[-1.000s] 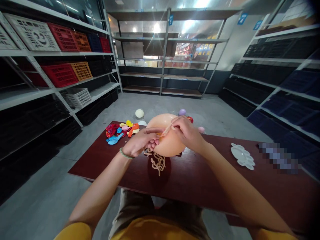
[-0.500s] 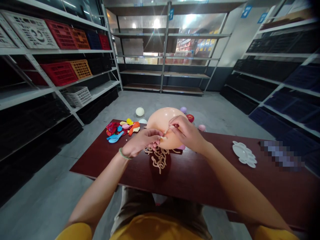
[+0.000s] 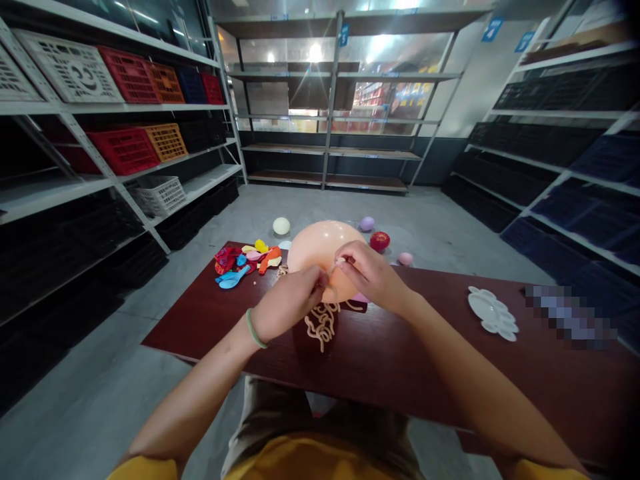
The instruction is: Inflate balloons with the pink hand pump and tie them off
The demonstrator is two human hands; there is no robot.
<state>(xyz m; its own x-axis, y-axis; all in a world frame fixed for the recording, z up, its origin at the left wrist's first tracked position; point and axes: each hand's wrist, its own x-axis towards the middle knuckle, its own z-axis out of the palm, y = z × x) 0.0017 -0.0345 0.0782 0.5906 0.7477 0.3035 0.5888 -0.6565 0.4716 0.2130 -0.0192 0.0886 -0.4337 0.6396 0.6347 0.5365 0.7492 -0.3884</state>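
A large inflated peach balloon [image 3: 323, 243] is held in front of me, its neck drawn toward me between both hands. My left hand [image 3: 295, 297] is closed, back of the hand up, its fingertips pinching near the neck. My right hand [image 3: 370, 273] pinches the neck's end between thumb and bent fingers, to the right of the left hand. Just below the balloon, a pile of beige rubber bands or string-like loops [image 3: 321, 325] lies on the dark red table [image 3: 370, 357]. Deflated balloons [image 3: 233, 277] in several colours sit at the table's left.
White flower-edged plates or palettes [image 3: 493, 312] and a blurred-out item [image 3: 570, 313] lie on the right. Small inflated balloons, green [image 3: 281, 226], red [image 3: 380, 241] and pink [image 3: 405, 259], rest beyond the table. Shelves with crates [image 3: 125, 150] line the left.
My left hand has turned over, its back now upward, and its fingertips have moved closer to the right hand at the balloon's neck. The balloon has shifted slightly left.
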